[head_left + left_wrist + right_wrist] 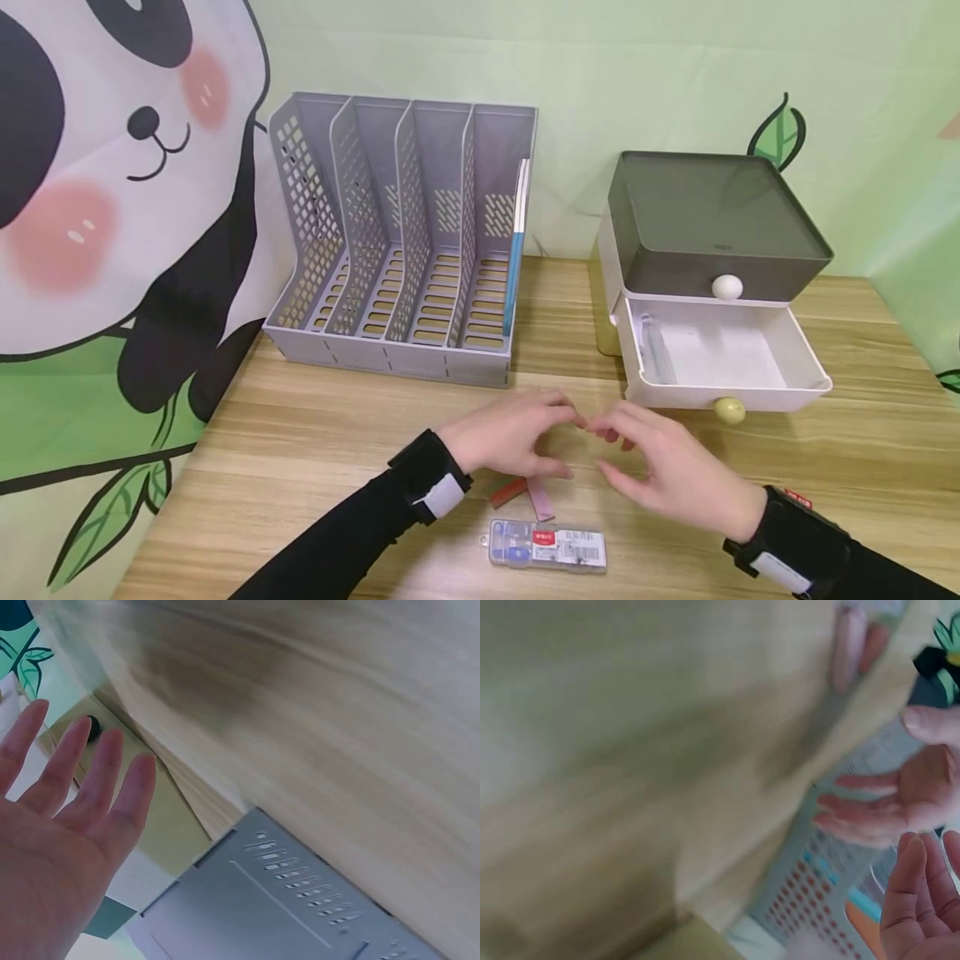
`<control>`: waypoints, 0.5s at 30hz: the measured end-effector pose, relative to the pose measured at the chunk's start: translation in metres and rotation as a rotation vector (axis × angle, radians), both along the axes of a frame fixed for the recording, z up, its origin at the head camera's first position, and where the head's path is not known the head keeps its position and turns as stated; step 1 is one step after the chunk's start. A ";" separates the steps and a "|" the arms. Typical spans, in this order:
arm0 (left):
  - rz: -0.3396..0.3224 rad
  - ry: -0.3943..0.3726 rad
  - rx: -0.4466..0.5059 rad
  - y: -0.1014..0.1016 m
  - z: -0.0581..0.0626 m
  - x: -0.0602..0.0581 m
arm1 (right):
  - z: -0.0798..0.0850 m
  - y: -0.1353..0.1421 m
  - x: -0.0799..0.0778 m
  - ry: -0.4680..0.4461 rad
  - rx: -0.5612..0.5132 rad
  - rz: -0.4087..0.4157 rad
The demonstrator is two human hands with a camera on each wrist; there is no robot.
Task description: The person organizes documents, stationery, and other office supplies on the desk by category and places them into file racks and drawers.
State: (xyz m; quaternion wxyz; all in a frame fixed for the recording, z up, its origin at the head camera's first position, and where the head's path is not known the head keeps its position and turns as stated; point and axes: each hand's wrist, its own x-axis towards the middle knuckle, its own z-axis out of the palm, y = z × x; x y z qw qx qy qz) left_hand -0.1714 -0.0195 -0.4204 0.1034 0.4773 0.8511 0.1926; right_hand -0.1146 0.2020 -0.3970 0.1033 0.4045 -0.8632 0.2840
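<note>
In the head view my left hand (517, 433) hovers over the table with its fingers loosely bent and nothing in them. Facing it, my right hand (667, 467) is held in much the same way, also bare, its fingertips close to those of the left. The left wrist view shows the left hand's (67, 825) fingers spread and relaxed. Below the hands lie a small orange-red strip (509, 492) and a pink strip (539, 499), their ends close together. Just in front of these lies a clear plastic case (547, 546) with a printed label and blue pieces inside.
A grey file rack (450, 358) stands at the back left, with a thin blue-and-white book (515, 258) in its right slot. At the right is a drawer box (720, 208); its lower drawer (735, 346) is pulled out, with a clear slim item (656, 350) inside.
</note>
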 end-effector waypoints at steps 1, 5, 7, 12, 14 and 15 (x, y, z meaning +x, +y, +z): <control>-0.002 -0.009 -0.008 -0.002 -0.001 0.001 | -0.005 -0.001 0.003 -0.014 0.013 0.008; -0.003 -0.029 -0.034 -0.008 -0.005 0.005 | -0.021 -0.006 0.014 -0.102 0.090 0.044; -0.003 -0.024 -0.038 -0.010 -0.008 0.007 | -0.027 -0.008 0.019 -0.157 0.137 0.056; -0.003 -0.002 -0.038 -0.014 -0.012 0.010 | -0.034 -0.012 0.029 -0.271 0.268 0.051; 0.001 0.001 -0.035 -0.015 -0.013 0.011 | -0.037 -0.013 0.032 -0.280 0.312 0.055; 0.003 0.000 -0.033 -0.016 -0.014 0.011 | -0.038 -0.014 0.034 -0.282 0.332 0.060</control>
